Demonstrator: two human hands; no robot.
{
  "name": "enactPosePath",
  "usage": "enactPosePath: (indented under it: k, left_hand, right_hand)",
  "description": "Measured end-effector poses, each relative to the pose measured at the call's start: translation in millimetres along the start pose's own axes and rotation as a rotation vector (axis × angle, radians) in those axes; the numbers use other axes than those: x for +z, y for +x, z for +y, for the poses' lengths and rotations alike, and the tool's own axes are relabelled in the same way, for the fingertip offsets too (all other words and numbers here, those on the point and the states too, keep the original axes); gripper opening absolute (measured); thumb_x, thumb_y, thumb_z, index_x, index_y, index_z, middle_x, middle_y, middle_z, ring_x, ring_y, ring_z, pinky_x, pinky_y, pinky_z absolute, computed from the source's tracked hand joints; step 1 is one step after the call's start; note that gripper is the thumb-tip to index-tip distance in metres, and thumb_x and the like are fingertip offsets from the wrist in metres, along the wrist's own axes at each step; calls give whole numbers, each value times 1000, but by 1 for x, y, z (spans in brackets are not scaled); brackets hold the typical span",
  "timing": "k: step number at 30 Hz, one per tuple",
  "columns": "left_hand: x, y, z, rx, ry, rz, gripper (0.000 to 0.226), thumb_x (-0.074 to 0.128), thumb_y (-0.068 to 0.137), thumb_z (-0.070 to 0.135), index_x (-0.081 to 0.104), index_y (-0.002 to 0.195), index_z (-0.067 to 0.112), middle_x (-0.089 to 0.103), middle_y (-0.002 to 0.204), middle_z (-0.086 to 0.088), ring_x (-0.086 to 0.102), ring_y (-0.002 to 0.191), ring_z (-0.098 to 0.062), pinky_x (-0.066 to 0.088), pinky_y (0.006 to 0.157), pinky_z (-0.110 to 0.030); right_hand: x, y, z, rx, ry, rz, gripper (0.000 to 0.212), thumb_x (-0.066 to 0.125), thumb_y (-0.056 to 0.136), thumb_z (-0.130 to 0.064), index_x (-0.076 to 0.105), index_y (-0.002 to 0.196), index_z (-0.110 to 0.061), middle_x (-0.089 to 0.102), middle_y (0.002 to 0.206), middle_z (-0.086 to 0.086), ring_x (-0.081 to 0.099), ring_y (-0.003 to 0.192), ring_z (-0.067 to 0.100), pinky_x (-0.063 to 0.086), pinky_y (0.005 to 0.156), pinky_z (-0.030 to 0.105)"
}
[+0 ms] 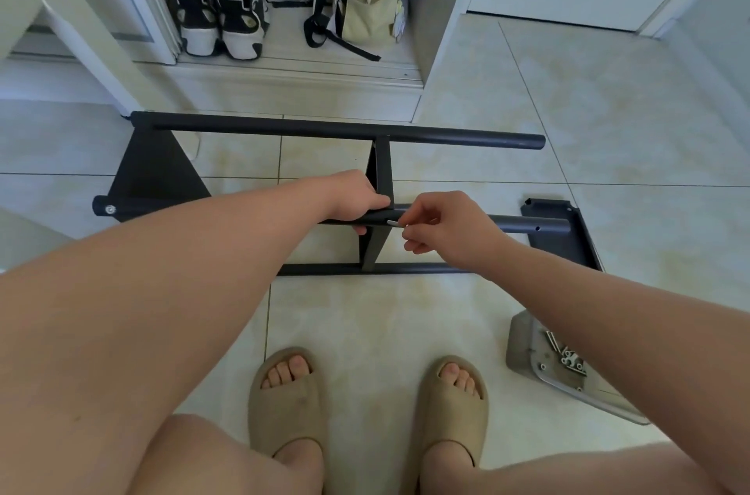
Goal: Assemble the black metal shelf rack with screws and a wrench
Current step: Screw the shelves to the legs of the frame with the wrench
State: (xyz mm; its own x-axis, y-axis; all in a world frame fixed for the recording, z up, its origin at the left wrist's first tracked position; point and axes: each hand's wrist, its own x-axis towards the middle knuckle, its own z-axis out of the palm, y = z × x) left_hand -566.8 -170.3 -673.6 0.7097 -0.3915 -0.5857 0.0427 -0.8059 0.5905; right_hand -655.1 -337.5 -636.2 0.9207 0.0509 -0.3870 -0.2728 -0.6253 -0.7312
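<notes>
Lying on the tiled floor [365, 332], the black rack [324, 131] has its near tube [527, 225] gripped by the left hand [357, 198] at the middle crosspiece [383, 170], while the right hand [442, 227] pinches a small silver screw [393, 223] against that tube; spare screws [570, 358] lie in a grey tray [523, 348]
</notes>
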Motion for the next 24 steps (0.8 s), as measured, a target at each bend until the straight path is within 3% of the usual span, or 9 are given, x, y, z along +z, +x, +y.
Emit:
enactPosePath:
  k: [3,6,10,14,17,19,24]
  left_hand:
    - [1,-1,0,1,-22,32,34,47,100,35,67,84,13,72,67,0,55,67,-12,39,71,-31]
    - [1,-2,-1,-4,-66,32,35,49,100,35,70,90,9,73,70,-3,60,68,-13,43,77,-33]
    - [2,-2,-2,-5,-55,41,35,50,99,37,68,85,11,72,66,0,58,66,-11,41,71,-31]
    - [0,-1,-2,-10,-72,28,35,51,99,38,66,81,13,72,68,-2,61,61,-9,41,68,-30]
    - [1,-1,-1,-15,-73,24,34,51,100,40,66,86,12,73,70,-3,62,61,-9,41,69,-28]
    - [1,-1,0,-16,-81,34,33,52,100,38,66,88,12,72,69,-3,63,57,-6,41,66,-27]
    - [-1,-4,1,-30,-118,38,29,54,98,35,67,90,10,70,65,-2,63,53,-6,42,66,-27]
  right_hand:
    - [9,-1,-2,-10,-57,19,22,63,93,-3,67,81,-22,73,71,-2,73,69,12,62,80,34]
    - [18,1,-4,-23,-114,51,26,62,93,-6,64,79,-27,74,77,3,73,75,17,60,83,40]
    - [21,6,-5,2,-136,72,23,59,95,-7,63,82,-25,73,83,5,71,69,10,60,84,37]
    - [26,7,-9,-29,-276,42,17,57,97,-11,59,88,-24,70,98,10,70,86,23,58,76,35]
    - [26,9,-12,-48,-350,46,16,55,98,-11,58,92,-25,69,100,12,67,94,27,56,85,38]
    - [26,12,-13,-7,-291,64,17,57,97,-9,59,88,-22,70,96,13,70,90,28,57,86,41]
    - [31,14,-14,172,114,113,19,61,92,2,61,78,-11,74,79,18,75,78,32,63,79,43]
